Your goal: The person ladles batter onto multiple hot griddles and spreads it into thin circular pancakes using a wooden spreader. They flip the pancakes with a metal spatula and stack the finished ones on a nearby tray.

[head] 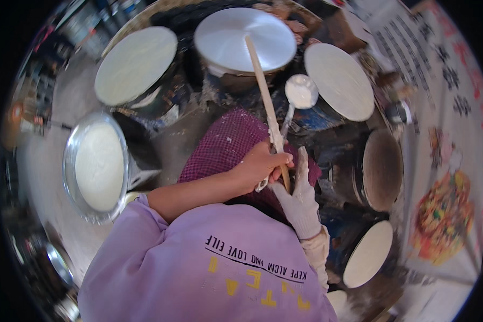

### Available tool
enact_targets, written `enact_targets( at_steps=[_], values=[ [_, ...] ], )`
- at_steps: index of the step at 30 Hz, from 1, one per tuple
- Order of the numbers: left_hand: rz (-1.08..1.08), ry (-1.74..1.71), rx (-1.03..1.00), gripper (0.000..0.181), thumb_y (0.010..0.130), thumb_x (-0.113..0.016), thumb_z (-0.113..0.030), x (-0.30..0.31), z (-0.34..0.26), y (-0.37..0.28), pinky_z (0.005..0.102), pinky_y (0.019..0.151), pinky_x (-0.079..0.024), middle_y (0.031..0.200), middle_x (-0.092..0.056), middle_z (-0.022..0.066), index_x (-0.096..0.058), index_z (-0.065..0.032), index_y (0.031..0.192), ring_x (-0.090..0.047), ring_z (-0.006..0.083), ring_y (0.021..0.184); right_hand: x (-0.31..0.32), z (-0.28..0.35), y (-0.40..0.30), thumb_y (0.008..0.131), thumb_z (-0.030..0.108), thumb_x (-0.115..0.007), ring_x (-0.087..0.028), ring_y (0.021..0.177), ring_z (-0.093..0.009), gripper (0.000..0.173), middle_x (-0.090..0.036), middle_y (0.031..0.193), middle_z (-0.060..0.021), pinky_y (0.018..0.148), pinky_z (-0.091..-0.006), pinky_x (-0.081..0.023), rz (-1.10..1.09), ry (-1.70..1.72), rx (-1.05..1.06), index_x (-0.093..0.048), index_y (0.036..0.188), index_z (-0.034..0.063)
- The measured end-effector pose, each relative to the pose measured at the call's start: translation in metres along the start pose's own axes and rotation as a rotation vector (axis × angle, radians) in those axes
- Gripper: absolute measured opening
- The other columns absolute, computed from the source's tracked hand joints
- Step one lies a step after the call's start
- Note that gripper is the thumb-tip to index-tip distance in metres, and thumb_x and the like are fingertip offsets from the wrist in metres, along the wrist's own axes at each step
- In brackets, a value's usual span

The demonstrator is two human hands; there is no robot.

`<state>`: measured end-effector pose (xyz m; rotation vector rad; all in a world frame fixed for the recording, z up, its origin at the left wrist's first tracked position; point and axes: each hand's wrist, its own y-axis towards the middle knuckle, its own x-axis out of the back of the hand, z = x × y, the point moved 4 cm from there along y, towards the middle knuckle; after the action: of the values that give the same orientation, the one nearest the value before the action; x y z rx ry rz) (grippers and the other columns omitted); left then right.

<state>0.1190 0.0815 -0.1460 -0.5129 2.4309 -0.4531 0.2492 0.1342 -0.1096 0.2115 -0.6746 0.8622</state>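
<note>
My bare left hand [261, 163] grips a wooden stick [261, 80] coated with white batter near its lower part. The same hand holds a metal ladle [302, 91] by its handle, whose holed end sticks out below my fingers; white batter lies in the bowl. My right hand [302, 197], in a white knit glove, is beside it with thumb and fingers apart around the stick's lower end. Whether the glove touches the stick I cannot tell. Beyond the hands a shiny metal lid [221, 40] covers a stove top, and the stick's tip overlaps it in view.
Round griddles with pale batter sheets [137, 66], [340, 80], [368, 253] ring me on stoves. A bare brown griddle [383, 171] is at right. At left stands a metal basin [70, 161] of white batter [100, 167]. A printed banner [446, 153] hangs at right.
</note>
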Motion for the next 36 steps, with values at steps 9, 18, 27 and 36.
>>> enact_targets(
  at_steps=[9,18,27,36],
  values=[
    [-0.522,-0.237,-0.300,0.045,0.090,-0.070,-0.022,0.100,-0.012,-0.077,0.0205,0.039,-0.037,0.079,-0.066,0.0088,-0.047,-0.0011,0.122,-0.046,0.0081,0.042,-0.085,0.050,0.074,0.092,0.015,-0.062,-0.066,0.072,-0.021,0.073,-0.070,0.092,-0.0118,0.063,-0.0320,-0.052,0.524,0.165,0.216,-0.024,0.155,0.0090],
    [-1.176,-0.624,-0.490,0.042,0.100,-0.051,-0.022,0.218,0.068,-0.239,0.0205,0.050,-0.047,0.110,-0.068,0.0111,-0.042,-0.0037,0.138,-0.056,0.0084,0.061,-0.191,0.108,0.098,0.101,0.017,-0.048,-0.058,0.051,-0.009,0.028,-0.063,0.077,-0.0045,0.042,-0.0226,-0.043,1.056,0.377,-0.173,-0.051,0.126,0.0057],
    [-1.567,-0.220,-0.025,0.024,0.101,-0.048,-0.020,0.352,0.179,-0.356,0.0271,0.047,-0.041,0.070,-0.057,0.0023,-0.059,-0.0052,0.116,-0.055,0.0105,0.060,-0.275,0.125,0.100,0.101,0.017,-0.046,-0.055,0.050,-0.008,0.052,-0.061,0.075,-0.0031,0.041,-0.0213,-0.044,1.330,0.220,-0.263,-0.033,0.151,0.0121],
    [-1.316,0.940,0.565,0.027,0.098,-0.048,-0.024,0.416,0.170,-0.382,0.0499,0.081,-0.050,0.095,-0.066,0.0221,-0.062,-0.0015,0.103,-0.063,0.0432,0.091,-0.312,0.148,0.107,0.101,0.018,-0.047,-0.051,0.046,-0.007,0.057,-0.058,0.070,-0.0013,0.039,-0.0214,-0.042,1.436,-0.033,-0.198,-0.029,0.154,0.0210]
  ],
)
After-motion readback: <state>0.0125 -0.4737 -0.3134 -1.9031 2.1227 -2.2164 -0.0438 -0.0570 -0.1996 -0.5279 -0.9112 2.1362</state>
